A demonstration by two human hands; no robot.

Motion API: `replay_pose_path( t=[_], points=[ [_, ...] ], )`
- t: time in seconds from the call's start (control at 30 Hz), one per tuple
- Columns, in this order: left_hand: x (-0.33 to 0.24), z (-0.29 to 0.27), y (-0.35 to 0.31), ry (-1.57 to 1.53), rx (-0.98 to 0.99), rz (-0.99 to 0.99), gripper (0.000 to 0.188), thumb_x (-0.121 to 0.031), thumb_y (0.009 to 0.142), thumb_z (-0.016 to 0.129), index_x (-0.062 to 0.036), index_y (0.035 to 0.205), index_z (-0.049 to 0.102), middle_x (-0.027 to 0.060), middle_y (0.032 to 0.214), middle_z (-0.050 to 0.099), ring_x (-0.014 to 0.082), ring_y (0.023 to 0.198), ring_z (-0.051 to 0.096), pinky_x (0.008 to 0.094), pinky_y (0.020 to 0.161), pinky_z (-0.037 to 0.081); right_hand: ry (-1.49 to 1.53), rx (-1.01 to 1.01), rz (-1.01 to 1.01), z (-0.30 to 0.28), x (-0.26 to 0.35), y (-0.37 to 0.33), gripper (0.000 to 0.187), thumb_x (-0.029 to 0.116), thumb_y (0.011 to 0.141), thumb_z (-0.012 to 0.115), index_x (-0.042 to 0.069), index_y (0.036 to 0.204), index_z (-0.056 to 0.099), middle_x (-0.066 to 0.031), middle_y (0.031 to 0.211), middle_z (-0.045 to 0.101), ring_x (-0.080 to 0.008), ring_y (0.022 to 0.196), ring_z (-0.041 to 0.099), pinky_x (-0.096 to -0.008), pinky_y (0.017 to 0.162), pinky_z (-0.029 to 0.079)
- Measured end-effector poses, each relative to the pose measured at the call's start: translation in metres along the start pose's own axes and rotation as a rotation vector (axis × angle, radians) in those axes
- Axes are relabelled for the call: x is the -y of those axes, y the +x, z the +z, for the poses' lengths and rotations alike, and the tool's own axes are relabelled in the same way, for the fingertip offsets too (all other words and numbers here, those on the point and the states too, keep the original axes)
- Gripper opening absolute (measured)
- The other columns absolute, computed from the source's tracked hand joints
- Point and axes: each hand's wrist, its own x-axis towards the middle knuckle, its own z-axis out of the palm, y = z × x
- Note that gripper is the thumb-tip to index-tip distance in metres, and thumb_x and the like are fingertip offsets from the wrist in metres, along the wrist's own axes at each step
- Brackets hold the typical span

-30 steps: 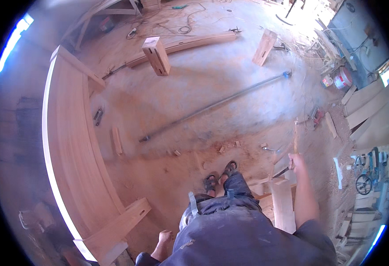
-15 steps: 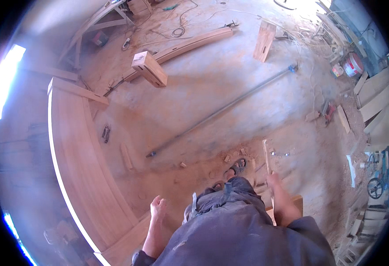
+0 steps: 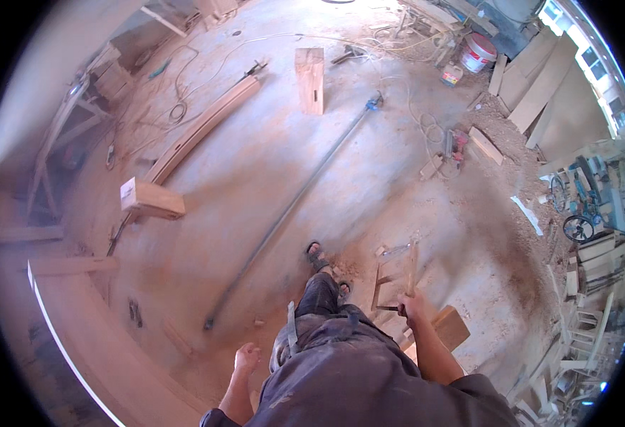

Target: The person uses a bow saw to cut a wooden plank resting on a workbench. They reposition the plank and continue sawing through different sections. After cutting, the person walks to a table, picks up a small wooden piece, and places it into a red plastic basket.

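My right hand [image 3: 413,307] is closed around a long, narrow wooden stick [image 3: 412,269], which points away from me over the floor. A short dark bar [image 3: 388,308] shows beside that hand; I cannot tell whether it belongs to the stick. To my left, my left hand [image 3: 247,357] hangs with its fingers curled in, and nothing shows in it. Close by my right forearm is a thick wooden block [image 3: 451,329], partly hidden by the arm. A large pale wooden panel [image 3: 92,341] with a raised edge lies left of my left hand.
A long metal bar clamp [image 3: 291,206] lies across the floor ahead. Beyond it are an upright mortised block [image 3: 310,82], another block [image 3: 152,199] and a curved beam [image 3: 205,128]. A red power tool [image 3: 458,146], a bucket [image 3: 477,53] and boards stand right.
My view has turned to the right, so the clamp, blocks and panel appear farther left. My feet have shifted in a step. The stick remains in my right hand.
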Motion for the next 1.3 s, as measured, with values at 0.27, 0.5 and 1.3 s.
replay_pose_path(
  t=[0.27, 0.5, 1.3],
  points=[
    [-0.124, -0.011, 0.121, -0.327, -0.105, 0.210, 0.010, -0.012, 0.085, 0.060, -0.0023, 0.085, 0.063, 0.0084, 0.080, 0.068, 0.0154, 0.066, 0.064, 0.0306, 0.054, 0.051, 0.045, -0.252, 0.091, -0.026, 0.066, 0.035, 0.012, 0.007, 0.083, 0.066, 0.007, 0.081, 0.054, -0.0030, 0.059, 0.048, -0.0163, 0.044, 0.050, -0.0327, 0.038, 0.039],
    [-0.232, 0.033, 0.090, -0.414, -0.125, 0.306, 0.050, -0.015, 0.086, 0.065, 0.0109, 0.128, 0.057, 0.0059, 0.078, 0.067, 0.0137, 0.066, 0.064, 0.0280, 0.066, 0.052, 0.043, -0.391, 0.051, -0.035, 0.154, 0.055, 0.012, 0.005, 0.084, 0.063, 0.007, 0.085, 0.052, -0.0031, 0.066, 0.049, -0.0145, 0.046, 0.049, -0.0308, 0.038, 0.039],
    [-0.335, 0.656, -0.283, -0.995, -0.696, -0.771, 0.053, -0.021, 0.089, 0.059, 0.0046, 0.134, 0.055, 0.0217, 0.116, 0.069, 0.0331, 0.112, 0.065, 0.0393, 0.102, 0.048, -1.217, 0.584, 0.308, -0.051, 0.468, 0.336, 0.016, 0.017, 0.087, 0.066, 0.009, 0.078, 0.055, -0.0009, 0.058, 0.046, -0.0154, 0.043, 0.043, -0.0300, 0.039, 0.035]
  ],
)
